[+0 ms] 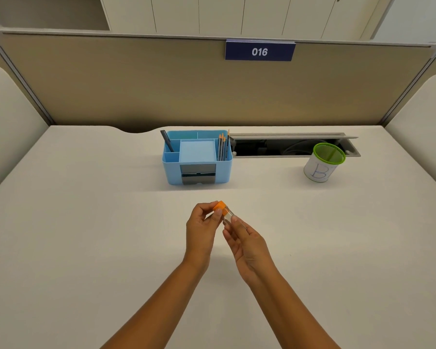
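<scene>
A small clear tube (229,213) with an orange cap (220,206) is held above the middle of the white desk (86,222). My left hand (202,229) pinches the orange cap between thumb and fingers. My right hand (244,241) pinches the clear body of the tube just below the cap. Both forearms reach in from the bottom edge. What the tube holds cannot be made out.
A light blue desk organiser (196,157) stands behind the hands, with a dark pen (167,141) at its left and several pencils (223,147) at its right. A green-rimmed white cup marked B (322,163) stands at the right, beside an open cable tray (292,146). Beige partitions surround the desk.
</scene>
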